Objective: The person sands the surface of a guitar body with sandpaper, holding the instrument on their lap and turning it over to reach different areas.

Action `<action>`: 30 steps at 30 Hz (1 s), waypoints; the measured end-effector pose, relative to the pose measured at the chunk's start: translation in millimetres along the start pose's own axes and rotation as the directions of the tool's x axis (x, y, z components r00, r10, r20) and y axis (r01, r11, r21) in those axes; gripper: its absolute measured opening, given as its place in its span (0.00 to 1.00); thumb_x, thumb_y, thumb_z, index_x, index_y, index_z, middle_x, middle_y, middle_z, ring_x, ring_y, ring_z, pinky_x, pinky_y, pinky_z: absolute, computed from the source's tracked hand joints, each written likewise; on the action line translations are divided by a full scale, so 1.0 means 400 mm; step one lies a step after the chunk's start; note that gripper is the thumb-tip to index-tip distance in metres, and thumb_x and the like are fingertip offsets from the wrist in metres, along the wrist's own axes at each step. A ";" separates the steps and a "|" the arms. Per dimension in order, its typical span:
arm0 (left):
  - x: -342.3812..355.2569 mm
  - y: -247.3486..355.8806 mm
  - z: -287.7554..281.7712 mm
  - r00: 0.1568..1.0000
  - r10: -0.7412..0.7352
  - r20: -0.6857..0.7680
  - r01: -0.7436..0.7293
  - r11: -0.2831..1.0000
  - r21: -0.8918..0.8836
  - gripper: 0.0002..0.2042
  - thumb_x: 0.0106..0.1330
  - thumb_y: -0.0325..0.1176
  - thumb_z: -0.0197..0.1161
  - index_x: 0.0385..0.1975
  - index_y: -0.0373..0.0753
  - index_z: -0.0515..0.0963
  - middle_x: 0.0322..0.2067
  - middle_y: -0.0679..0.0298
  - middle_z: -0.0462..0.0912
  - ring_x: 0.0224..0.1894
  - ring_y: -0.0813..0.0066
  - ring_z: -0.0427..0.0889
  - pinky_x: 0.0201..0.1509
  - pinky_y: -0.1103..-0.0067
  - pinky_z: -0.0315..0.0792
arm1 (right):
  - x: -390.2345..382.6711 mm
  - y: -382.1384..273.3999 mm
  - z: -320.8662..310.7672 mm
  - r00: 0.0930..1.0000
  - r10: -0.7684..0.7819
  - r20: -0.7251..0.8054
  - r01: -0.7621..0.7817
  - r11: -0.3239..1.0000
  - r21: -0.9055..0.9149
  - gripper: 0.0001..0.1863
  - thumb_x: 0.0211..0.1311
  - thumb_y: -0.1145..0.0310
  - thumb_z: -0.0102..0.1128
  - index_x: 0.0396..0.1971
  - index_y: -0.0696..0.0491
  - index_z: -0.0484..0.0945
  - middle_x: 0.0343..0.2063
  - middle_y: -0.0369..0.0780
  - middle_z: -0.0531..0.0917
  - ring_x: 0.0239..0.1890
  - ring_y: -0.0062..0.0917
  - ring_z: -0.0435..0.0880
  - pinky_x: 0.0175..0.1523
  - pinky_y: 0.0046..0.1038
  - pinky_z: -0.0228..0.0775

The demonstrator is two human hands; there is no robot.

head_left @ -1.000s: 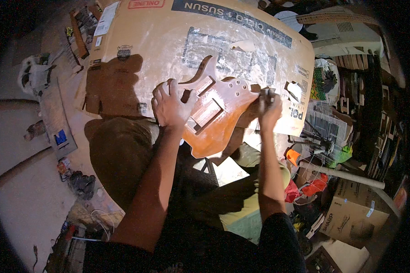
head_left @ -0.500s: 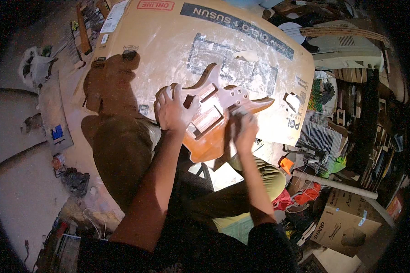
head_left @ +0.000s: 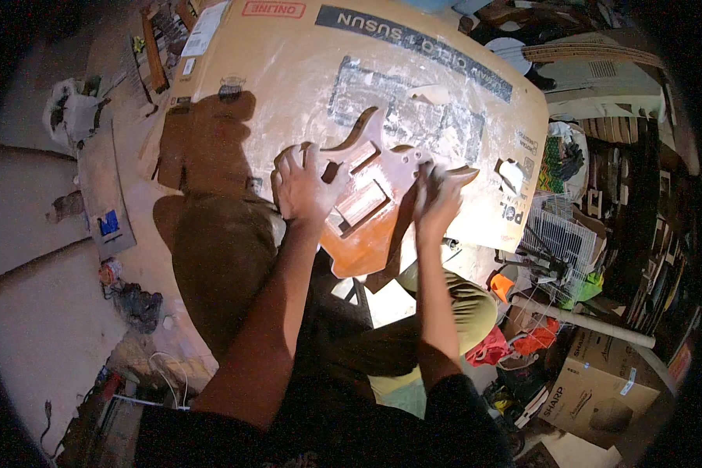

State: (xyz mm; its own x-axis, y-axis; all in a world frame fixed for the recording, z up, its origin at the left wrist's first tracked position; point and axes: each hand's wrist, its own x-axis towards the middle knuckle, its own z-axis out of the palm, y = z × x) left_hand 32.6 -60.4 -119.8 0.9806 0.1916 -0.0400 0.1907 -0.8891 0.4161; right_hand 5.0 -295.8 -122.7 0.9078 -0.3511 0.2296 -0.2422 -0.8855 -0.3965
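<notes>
An electric guitar body, orange-brown and dulled to a hazy grey-purple toward its horns, lies over my lap against the flattened cardboard. Rectangular cavities and several small round holes are cut into its face. My left hand grips its left edge, fingers over the top face and some of them hidden. On the right side, my right hand is at the base of the shorter horn, fingers curled down and slightly blurred. Whatever lies under those fingers is too hidden to name.
A torn scrap lies on the dusty cardboard sheet. To the right are a white wire rack, an orange object, a long pale pole and a brown carton. A blue item sits at the left.
My right hand has moved up and to the right along the guitar body, from beside its waist to the shorter horn. The left hand keeps its hold; the whole view has shifted slightly.
</notes>
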 end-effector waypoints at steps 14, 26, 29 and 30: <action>0.003 0.002 0.003 1.000 0.023 0.004 -0.023 1.000 -0.006 0.32 0.53 0.53 0.70 0.56 0.43 0.72 0.56 0.52 0.71 0.62 0.53 0.67 0.63 0.60 0.66 | -0.067 -0.029 -0.008 0.997 -0.081 -0.004 0.080 0.995 -0.061 0.19 0.59 0.65 0.61 0.50 0.56 0.76 0.45 0.53 0.75 0.49 0.52 0.73 0.54 0.48 0.63; 0.010 0.003 0.004 1.000 0.023 0.000 -0.023 0.997 -0.071 0.33 0.52 0.54 0.71 0.55 0.44 0.73 0.56 0.53 0.70 0.62 0.52 0.66 0.62 0.61 0.68 | 0.095 -0.084 -0.001 0.998 -0.023 -0.054 0.025 0.999 0.037 0.15 0.59 0.66 0.64 0.44 0.56 0.76 0.43 0.52 0.76 0.47 0.52 0.73 0.52 0.47 0.64; 0.013 -0.002 0.005 1.000 0.019 -0.010 -0.020 0.999 -0.048 0.32 0.52 0.53 0.71 0.55 0.44 0.74 0.56 0.54 0.71 0.62 0.53 0.66 0.62 0.61 0.67 | 0.051 -0.081 -0.002 0.996 -0.046 -0.076 0.049 0.998 0.041 0.16 0.59 0.68 0.64 0.47 0.55 0.77 0.42 0.51 0.76 0.46 0.50 0.73 0.52 0.47 0.64; 0.010 0.000 0.002 1.000 0.023 -0.020 -0.023 0.999 -0.022 0.32 0.52 0.53 0.71 0.55 0.44 0.74 0.55 0.55 0.72 0.62 0.54 0.67 0.62 0.61 0.67 | -0.017 -0.055 0.003 0.995 -0.067 -0.069 0.069 0.997 0.027 0.18 0.59 0.68 0.63 0.49 0.55 0.77 0.43 0.51 0.75 0.47 0.49 0.73 0.52 0.47 0.63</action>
State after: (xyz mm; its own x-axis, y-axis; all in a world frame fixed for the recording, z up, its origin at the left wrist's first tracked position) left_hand 36.6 -59.9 -120.6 0.9836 0.1798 -0.0122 0.1670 -0.8841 0.4364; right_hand 4.7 -273.5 -116.7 0.8961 -0.3114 0.3163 -0.1698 -0.8989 -0.4040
